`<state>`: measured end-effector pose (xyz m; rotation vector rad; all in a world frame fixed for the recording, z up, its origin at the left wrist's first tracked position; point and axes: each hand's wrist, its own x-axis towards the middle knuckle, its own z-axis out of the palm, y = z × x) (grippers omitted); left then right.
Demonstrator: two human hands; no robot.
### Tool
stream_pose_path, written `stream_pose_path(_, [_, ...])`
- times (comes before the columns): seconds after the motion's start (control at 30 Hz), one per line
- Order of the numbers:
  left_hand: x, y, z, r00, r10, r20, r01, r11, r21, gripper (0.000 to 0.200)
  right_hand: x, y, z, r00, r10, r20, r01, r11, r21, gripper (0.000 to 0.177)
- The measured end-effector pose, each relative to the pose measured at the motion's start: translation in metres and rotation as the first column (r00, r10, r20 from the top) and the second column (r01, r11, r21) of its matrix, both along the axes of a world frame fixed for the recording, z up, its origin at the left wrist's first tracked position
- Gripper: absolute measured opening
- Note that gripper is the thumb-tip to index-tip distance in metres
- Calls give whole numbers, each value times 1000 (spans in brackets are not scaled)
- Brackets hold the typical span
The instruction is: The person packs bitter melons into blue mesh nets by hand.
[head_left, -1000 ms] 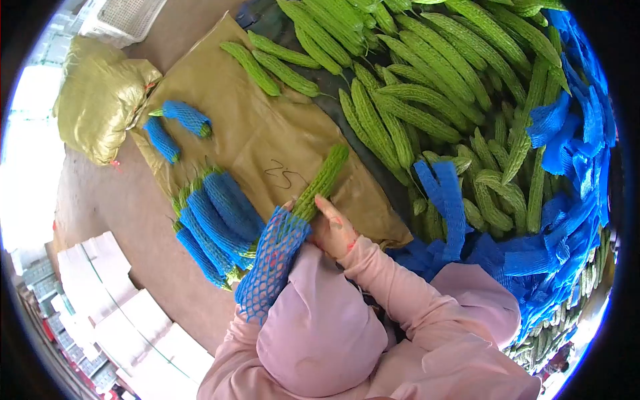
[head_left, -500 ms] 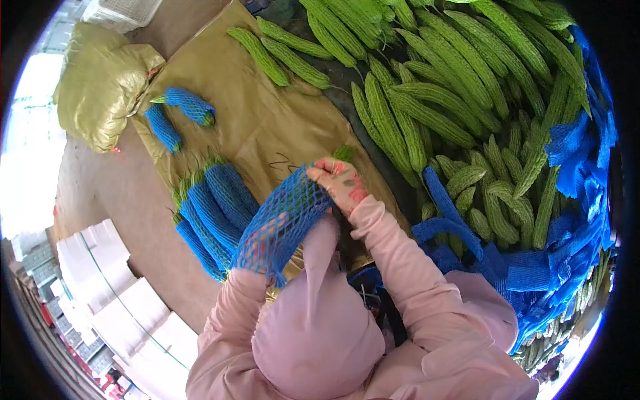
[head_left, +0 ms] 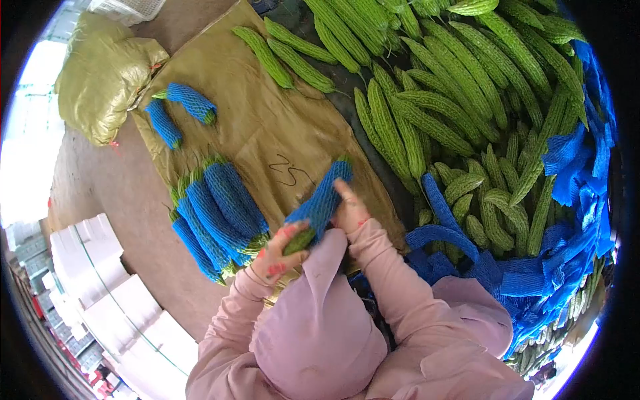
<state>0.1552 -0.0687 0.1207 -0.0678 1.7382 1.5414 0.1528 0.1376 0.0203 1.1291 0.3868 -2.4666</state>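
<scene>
A bitter gourd (head_left: 301, 241) lies slanted in front of my chest, most of its length covered by a blue foam net sleeve (head_left: 320, 203). Its green skin shows at the near end, with a little green at the far tip. My left hand (head_left: 279, 252) is wrapped round the near end. Against the sleeve's right side, my right hand (head_left: 349, 208) grips with thumb and fingers, slightly blurred. Left of the hands, several sleeved bitter gourds (head_left: 217, 207) lie side by side on the tan sheet (head_left: 267, 127).
Two short sleeved gourds (head_left: 190, 103) lie farther up the sheet. Bare bitter gourds (head_left: 460, 73) are heaped at the right, beside a pile of blue net sleeves (head_left: 533, 273). A full tan sack (head_left: 103, 80) stands at the upper left, white boxes (head_left: 110, 273) at the lower left.
The net was stretched wide over my left hand and wrist; now it fits closely round the gourd. My left hand has come out of it and grips the near end. My right hand has moved down.
</scene>
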Motion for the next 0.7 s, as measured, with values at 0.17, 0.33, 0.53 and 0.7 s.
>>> stream_pose_path(0.17, [7, -84, -15, 938, 281, 200, -297, 954, 50, 38, 1, -38, 15, 943, 178, -282, -56, 919, 390, 44])
stream_pose_path(0.33, [6, -70, 23, 931, 351, -101, -318, 915, 248, 80, -16, -81, 108, 636, 566, -525, -303, 809, 504, 63])
stream_pose_path(0.53, [32, -154, -33, 669, 697, -258, -742, 644, -186, 82, -6, -24, 102, 713, 617, -333, -240, 661, 711, 53])
stream_pose_path(0.7, [30, -241, -100, 722, 548, -422, -678, 440, -589, 81, 43, 39, 67, 846, 497, -192, -153, 573, 805, 40])
